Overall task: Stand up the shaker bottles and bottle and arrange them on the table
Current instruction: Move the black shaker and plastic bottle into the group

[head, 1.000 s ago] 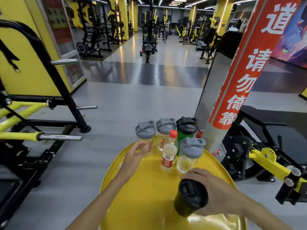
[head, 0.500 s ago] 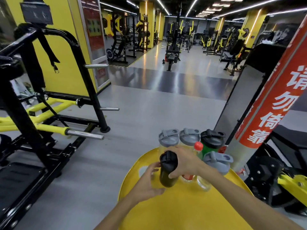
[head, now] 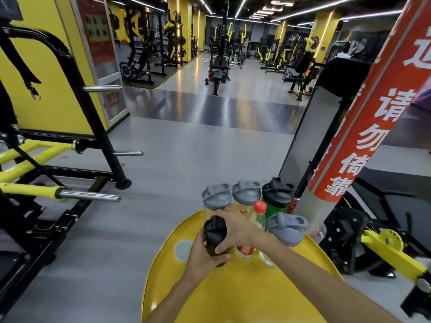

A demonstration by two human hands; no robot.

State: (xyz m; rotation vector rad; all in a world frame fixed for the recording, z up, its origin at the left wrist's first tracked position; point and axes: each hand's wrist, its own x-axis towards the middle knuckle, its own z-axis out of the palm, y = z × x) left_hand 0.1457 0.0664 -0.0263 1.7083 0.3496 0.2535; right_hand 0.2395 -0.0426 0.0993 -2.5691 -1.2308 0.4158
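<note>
A dark shaker bottle with a black lid stands upright near the far left of the round yellow table. My right hand wraps its upper part from the right. My left hand clasps its lower part from the left. Behind it stand two clear shakers with grey lids and a green shaker with a black lid. A red-capped bottle and a third grey-lidded shaker stand just right of my right hand.
A red and silver pillar leans over the table's far right edge. A black and yellow weight rack fills the left side. Another yellow machine sits at the right. Grey gym floor stretches ahead.
My right hand carried the dark shaker from the table's near right to the far left and stood it up. My left hand left the grey-lidded shaker and closed on the dark one's base.
</note>
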